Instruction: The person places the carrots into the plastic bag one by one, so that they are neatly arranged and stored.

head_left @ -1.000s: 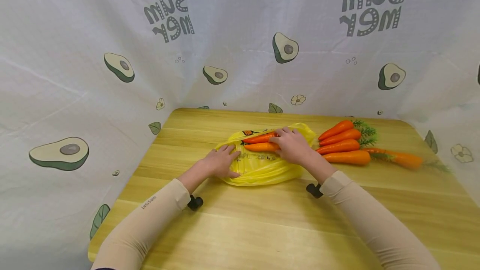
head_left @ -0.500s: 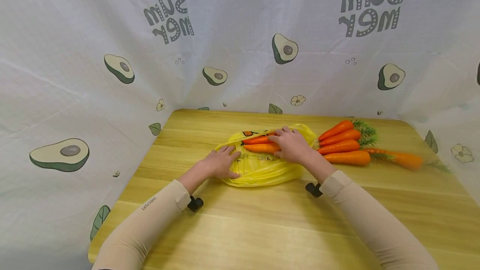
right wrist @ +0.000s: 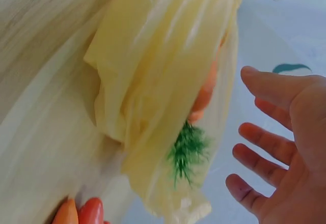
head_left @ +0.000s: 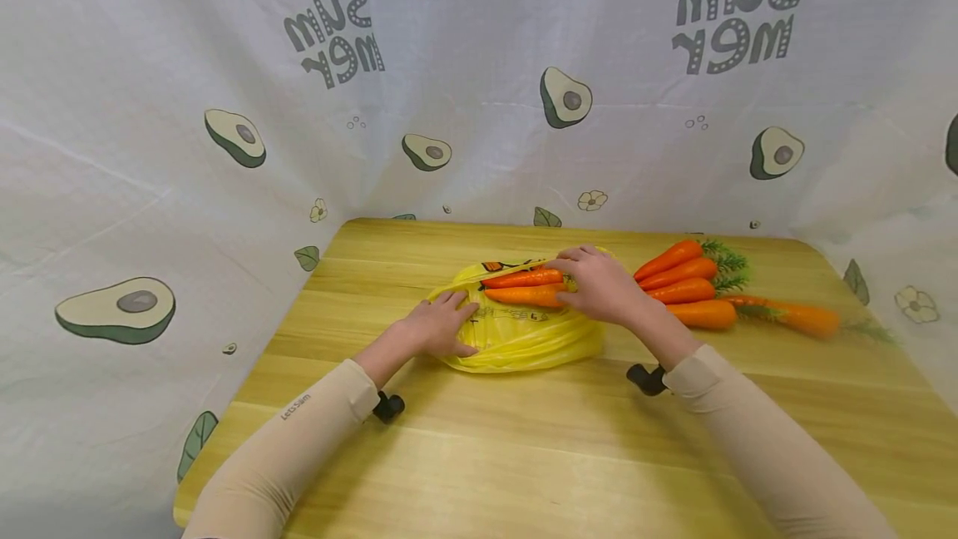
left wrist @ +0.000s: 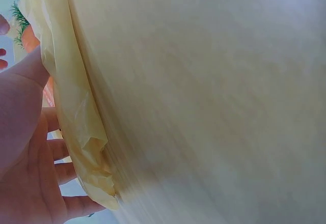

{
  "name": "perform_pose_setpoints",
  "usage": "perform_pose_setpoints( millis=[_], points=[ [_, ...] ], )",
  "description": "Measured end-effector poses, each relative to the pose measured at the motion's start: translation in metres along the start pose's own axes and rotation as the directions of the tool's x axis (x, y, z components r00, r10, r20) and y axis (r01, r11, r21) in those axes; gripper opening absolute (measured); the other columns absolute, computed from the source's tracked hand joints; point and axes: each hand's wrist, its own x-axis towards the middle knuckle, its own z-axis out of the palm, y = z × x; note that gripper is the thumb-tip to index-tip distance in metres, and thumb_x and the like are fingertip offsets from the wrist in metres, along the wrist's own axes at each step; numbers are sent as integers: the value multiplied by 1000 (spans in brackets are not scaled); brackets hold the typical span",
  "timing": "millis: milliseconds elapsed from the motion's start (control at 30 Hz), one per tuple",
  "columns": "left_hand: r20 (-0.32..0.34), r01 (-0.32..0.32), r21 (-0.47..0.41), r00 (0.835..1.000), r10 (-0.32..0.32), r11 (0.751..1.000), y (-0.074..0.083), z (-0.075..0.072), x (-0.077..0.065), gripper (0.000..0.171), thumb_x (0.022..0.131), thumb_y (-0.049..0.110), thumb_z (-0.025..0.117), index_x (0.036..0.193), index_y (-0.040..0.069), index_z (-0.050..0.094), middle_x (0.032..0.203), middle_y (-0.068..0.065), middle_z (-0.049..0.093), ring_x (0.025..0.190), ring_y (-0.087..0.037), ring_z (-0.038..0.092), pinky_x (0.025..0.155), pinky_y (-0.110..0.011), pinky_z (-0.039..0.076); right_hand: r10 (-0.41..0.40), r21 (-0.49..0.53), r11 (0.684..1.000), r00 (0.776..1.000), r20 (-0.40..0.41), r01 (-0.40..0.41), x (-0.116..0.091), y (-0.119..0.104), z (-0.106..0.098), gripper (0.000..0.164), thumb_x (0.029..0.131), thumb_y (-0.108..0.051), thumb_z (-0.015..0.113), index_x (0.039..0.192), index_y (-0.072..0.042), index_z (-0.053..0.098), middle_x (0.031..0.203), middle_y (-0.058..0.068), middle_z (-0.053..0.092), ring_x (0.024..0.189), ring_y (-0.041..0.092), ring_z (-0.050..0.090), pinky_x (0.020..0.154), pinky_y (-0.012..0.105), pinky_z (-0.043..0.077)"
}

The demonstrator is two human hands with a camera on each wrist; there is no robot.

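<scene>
A yellow plastic bag (head_left: 535,348) lies on the table with its mouth spread toward the top. Two orange carrots lie inside, an upper carrot (head_left: 522,279) and a lower carrot (head_left: 524,296), tips to the left. My left hand (head_left: 441,325) reaches into the left end of the mouth, fingers spread against the film. In the left wrist view the bag's rim (left wrist: 81,107) covers those fingertips. Above the bag's right end is my right hand (head_left: 602,285). The right wrist view shows its fingers (right wrist: 265,142) apart from the bag, holding nothing, beside a green carrot top (right wrist: 187,152).
Several carrots (head_left: 677,260) with green tops are lined up right of the bag. Another carrot (head_left: 797,316) lies farther right, its image ghosted. A white curtain (head_left: 479,65) printed with avocados stands behind the wooden table (head_left: 486,456).
My right hand has come off the carrots and shifted right, uncovering more of both carrots and a bit of green top. The left hand stays in the same place at the bag's mouth.
</scene>
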Motion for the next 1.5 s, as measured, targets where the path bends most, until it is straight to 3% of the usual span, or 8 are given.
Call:
perform_pose_setpoints(
  millis=[367,767,933,1133,1500],
  points=[
    [-3,0,-5,1000,0,1000,0,1,0,87,92,64,61,161,22,28,168,-10,20,154,-32,21,116,-61,31,67,60,996,998,12,-68,-22,24,-16,57,89,-27,77,142,-14,59,146,19,54,136,46,45,107,66,39],
    [-6,3,-13,1000,-4,1000,0,0,0,87,92,63,61,161,22,29,168,-9,20,154,-32,21,116,-62,30,103,116,988,995,12,-104,-50,49,-27,58,91,-26,76,144,-11,56,148,24,49,129,46,50,99,65,45],
    [-4,5,-17,1000,-5,1000,1,-1,-1,86,92,62,62,161,22,29,168,-10,20,154,-33,21,116,-62,30,144,137,979,989,36,-148,-61,59,-34,63,90,-33,76,145,-10,55,149,23,48,134,49,42,100,68,42],
    [-5,4,-19,1000,-4,1000,1,-1,-2,86,92,62,62,161,21,29,168,-10,20,154,-33,21,116,-61,31,159,150,975,986,41,-163,-74,75,-34,62,90,-31,77,143,-8,55,148,26,48,134,52,39,100,71,39],
    [1,8,-15,1000,-8,1000,0,-1,0,87,92,63,61,161,22,28,168,-10,20,154,-32,20,116,-62,31,150,175,972,988,49,-156,-94,100,-31,60,90,-25,78,141,-4,56,139,29,56,128,52,47,102,69,37]
  ],
)
